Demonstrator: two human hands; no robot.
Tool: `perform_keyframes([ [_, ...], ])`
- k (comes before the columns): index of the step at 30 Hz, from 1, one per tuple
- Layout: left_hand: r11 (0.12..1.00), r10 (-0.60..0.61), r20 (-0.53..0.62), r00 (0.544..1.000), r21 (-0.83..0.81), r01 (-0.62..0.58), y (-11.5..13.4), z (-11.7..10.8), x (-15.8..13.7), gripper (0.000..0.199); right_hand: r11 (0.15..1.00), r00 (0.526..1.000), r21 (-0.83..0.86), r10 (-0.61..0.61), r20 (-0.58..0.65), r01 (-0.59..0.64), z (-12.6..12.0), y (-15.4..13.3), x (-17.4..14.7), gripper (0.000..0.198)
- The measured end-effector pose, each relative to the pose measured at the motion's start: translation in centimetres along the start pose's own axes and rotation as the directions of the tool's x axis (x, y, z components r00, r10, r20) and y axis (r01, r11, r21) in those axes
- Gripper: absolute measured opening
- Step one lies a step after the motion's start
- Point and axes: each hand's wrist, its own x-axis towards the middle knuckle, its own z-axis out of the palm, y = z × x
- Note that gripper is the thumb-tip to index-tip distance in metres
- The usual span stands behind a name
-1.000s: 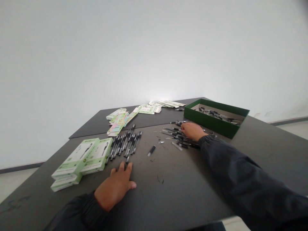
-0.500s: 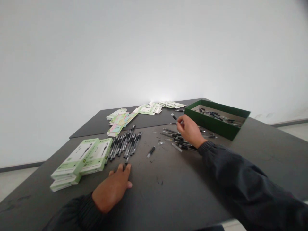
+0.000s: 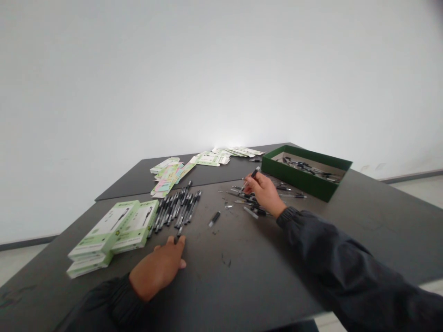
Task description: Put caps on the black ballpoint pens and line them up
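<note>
My right hand [image 3: 263,191] pinches a black-and-clear pen [image 3: 255,172] above a loose heap of pen parts [image 3: 240,194]; the pen slants up past the fingertips. Palm down on the table, my left hand [image 3: 159,267] has its fingers stretched out, the tips near the lowest pen of a row. That row of black capped pens [image 3: 176,207] lies just beyond it. Between the hands a short black-and-clear pen piece [image 3: 214,218] rests on the table, and a clear piece [image 3: 250,212] lies closer to my right hand.
Green-and-white pen boxes [image 3: 104,230] are stacked at the left. Flattened cartons [image 3: 168,177] spread along the back of the dark table [image 3: 214,295]. A green open box [image 3: 301,177] holding several pens stands at the right. Behind is a white wall.
My right hand has drawn slightly left and down, and the pen in it now leans the other way. My left hand stays in nearly the same place. The view has shifted slightly.
</note>
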Motion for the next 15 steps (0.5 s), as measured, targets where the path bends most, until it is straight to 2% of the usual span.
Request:
perform_keyframes([
  [1,1.0,0.008,0.034,0.999,0.018,-0.008,0.0,-0.3,0.0,0.062,0.986,0.997,0.147,0.079,-0.006,-0.078,0.1,0.3,0.2,0.026],
  [3,0.998,0.029,0.09,0.996,0.054,-0.034,-0.2,-0.7,0.0,0.063,0.901,0.978,0.388,0.208,0.011,-0.196,0.3,0.8,0.4,0.028],
  [5,0.997,0.06,0.085,0.995,0.044,-0.064,-0.5,-0.7,0.1,0.063,0.815,0.96,0.519,0.276,0.042,-0.257,0.4,1.0,0.6,0.029],
  [9,0.996,0.089,0.069,0.994,0.021,-0.091,-1.0,-0.3,0.3,0.064,0.745,0.946,0.598,0.317,0.074,-0.296,0.2,0.9,0.5,0.027],
  [15,0.994,0.106,0.061,0.992,0.008,-0.107,-1.2,-0.2,0.2,0.063,0.741,0.937,0.587,0.332,0.105,-0.328,0.4,0.7,0.2,0.026],
])
